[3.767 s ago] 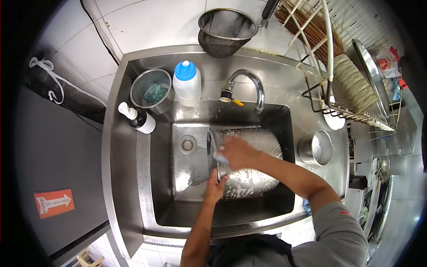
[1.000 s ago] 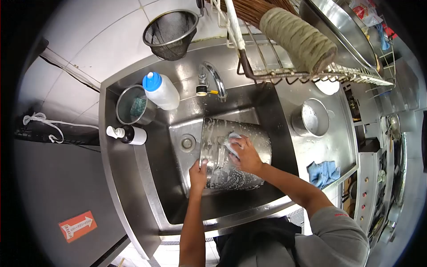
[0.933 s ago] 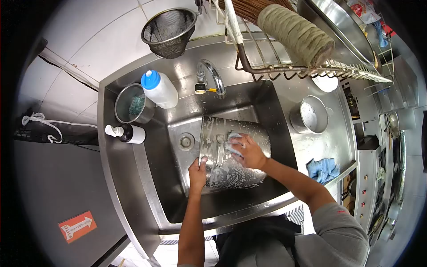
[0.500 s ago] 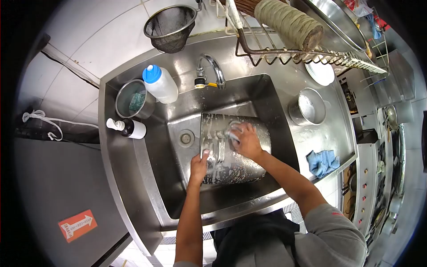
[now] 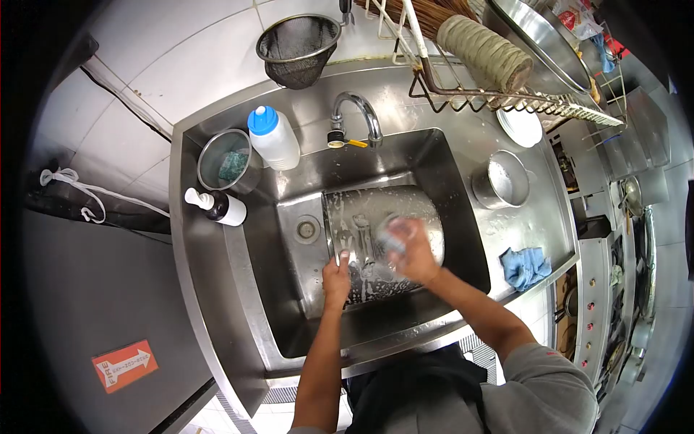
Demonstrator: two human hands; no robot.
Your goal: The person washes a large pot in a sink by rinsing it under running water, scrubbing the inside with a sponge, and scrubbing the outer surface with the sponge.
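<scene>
A large metal pot lies on its side in the sink, streaked with white suds, its side handle facing up. My left hand is closed on the pot's rim at the left, thumb on the outer wall. Over the pot's wall, right of the handle, my right hand is closed round a greyish scouring pad pressed to the metal. Motion blurs this hand and the pad, so the pad's exact kind is hard to make out. The pot's inside is hidden.
A tap arches over the sink's back edge. On the left ledge stand a metal container with a green scrubber, a blue-capped bottle and a pump bottle. Rightward are a metal pot and a blue cloth. A wire rack hangs above.
My right hand has moved down and slightly right across the pot's wall with the pad. My left hand stays on the rim. The whole view has shifted slightly.
</scene>
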